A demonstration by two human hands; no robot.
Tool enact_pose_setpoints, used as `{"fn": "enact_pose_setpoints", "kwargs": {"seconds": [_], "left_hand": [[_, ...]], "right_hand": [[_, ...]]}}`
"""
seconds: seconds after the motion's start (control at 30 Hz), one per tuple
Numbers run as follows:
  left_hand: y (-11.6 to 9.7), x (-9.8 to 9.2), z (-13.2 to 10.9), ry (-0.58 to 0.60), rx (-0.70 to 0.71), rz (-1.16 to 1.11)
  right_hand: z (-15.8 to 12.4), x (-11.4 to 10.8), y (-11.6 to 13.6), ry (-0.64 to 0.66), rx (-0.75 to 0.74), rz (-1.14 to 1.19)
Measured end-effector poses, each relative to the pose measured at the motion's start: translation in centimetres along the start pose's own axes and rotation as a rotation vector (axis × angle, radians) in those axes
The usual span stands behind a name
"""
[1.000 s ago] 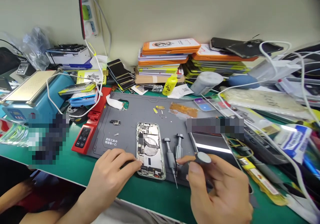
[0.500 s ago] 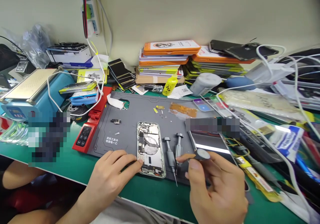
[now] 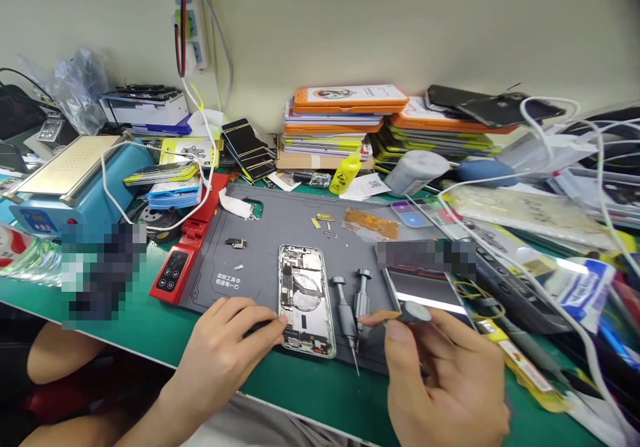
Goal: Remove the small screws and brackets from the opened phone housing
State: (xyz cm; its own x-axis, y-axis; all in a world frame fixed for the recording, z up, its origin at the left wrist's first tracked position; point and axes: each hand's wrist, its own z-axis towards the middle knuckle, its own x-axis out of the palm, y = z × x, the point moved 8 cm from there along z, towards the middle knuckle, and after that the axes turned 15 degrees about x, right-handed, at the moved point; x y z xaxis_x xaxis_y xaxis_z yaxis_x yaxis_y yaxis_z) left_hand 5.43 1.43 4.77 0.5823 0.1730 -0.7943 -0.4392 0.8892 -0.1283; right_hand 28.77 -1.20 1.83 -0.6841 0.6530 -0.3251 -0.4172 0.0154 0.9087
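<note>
An opened smartphone (image 3: 313, 330) lies on the grey mat with its inner boards and a round coil showing. My left hand (image 3: 233, 340) presses its fingertips against the phone's lower left edge, fingers bent and close together. Just right of the phone, two grey screwdrivers (image 3: 345, 310) lie side by side; one thin tip reaches over the mat's front edge. My right hand (image 3: 445, 374) is closed round another screwdriver (image 3: 417, 312), whose round grey cap shows between thumb and fingers. The rest of that tool is hidden by the hand. Its index finger is over the second lying screwdriver (image 3: 363, 294).
Small loose parts (image 3: 325, 220) and a camera-like module (image 3: 236, 242) rest on the mat (image 3: 265, 227). A red control unit (image 3: 173, 274) edges it on the left. Right stand a dark screen (image 3: 425, 284) and a white cable (image 3: 525, 274). Stacked boxes (image 3: 345, 107) line the wall.
The whole scene sits slightly further right in the picture, as the head view turned a little. My right hand has shifted slightly right with the screwdriver; my left hand stays at the phone.
</note>
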Motion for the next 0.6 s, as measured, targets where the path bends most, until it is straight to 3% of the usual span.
{"fn": "enact_pose_setpoints", "kwargs": {"seconds": [0.1,0.2,0.3,0.4,0.47,0.6], "left_hand": [[-0.1,0.1,0.1,-0.003,-0.007,-0.026],[0.0,-0.8,-0.3,-0.098,-0.060,-0.064],[1.2,-2.3,-1.7,-0.255,-0.213,-0.139],[2.9,-3.3,-3.5,-0.336,-0.361,-0.226],[3.9,-3.5,-4.4,-0.347,-0.428,-0.273],[5.3,-3.2,-5.4,-0.379,-0.555,-0.379]], "right_hand": [[0.1,-0.3,0.2,-0.044,0.013,0.026],[0.4,-0.4,0.3,-0.054,0.067,0.147],[0.5,-1.1,0.9,-0.143,0.049,0.245],[-0.2,-1.4,2.0,-0.196,-0.006,0.262],[-0.9,-0.3,2.4,-0.108,0.023,0.256],[-3.0,4.4,3.7,0.225,0.076,0.332]]}}
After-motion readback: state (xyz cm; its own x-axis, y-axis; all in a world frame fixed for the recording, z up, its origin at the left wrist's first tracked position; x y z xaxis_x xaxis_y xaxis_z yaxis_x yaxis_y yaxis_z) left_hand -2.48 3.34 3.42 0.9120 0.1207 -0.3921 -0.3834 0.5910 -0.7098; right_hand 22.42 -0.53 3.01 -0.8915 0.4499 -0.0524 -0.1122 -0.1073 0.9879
